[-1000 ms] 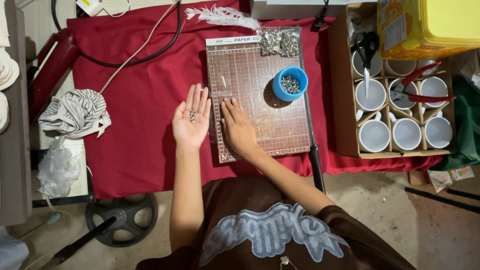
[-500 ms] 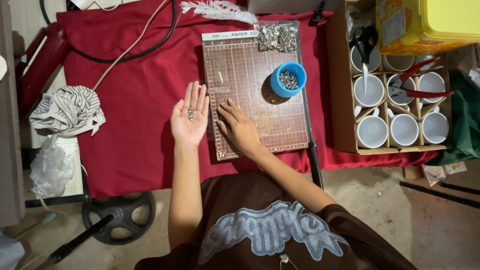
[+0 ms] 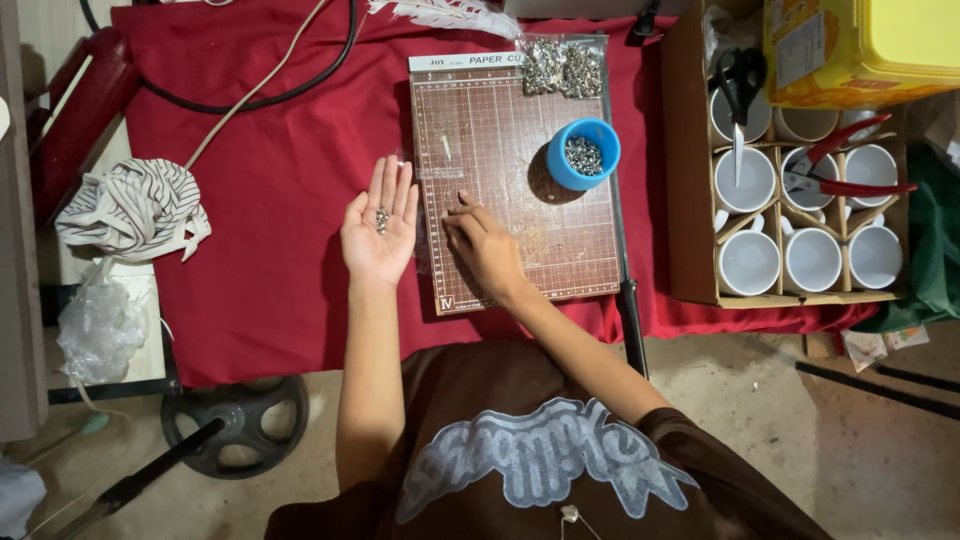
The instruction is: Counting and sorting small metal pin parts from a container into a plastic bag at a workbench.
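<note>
My left hand (image 3: 378, 232) lies palm up over the red cloth, fingers straight, with a small cluster of silver metal bits (image 3: 381, 218) resting on the palm. Just to its right, my right hand (image 3: 487, 245) rests palm down on the brown gridded cutting board (image 3: 545, 225), fingertips pinched near the board's left edge; whether anything is between them is too small to tell. A blue cup (image 3: 583, 153) of the same silver bits stands on the board, beyond my right hand. A clear bag of silver bits (image 3: 563, 67) lies at the board's top edge.
A cardboard box (image 3: 690, 180) of white mugs stands right of the board, with scissors (image 3: 739, 85) and red-handled pliers (image 3: 850, 180) on it. A yellow tub (image 3: 870, 45) sits behind. A striped cloth (image 3: 135, 205), a black cable (image 3: 250, 95) and a white feather (image 3: 440, 15) lie on the red cloth.
Both hands stay nearly where they were. My right hand's fingers have curled in and shifted slightly left on the board. The view has drifted a little.
</note>
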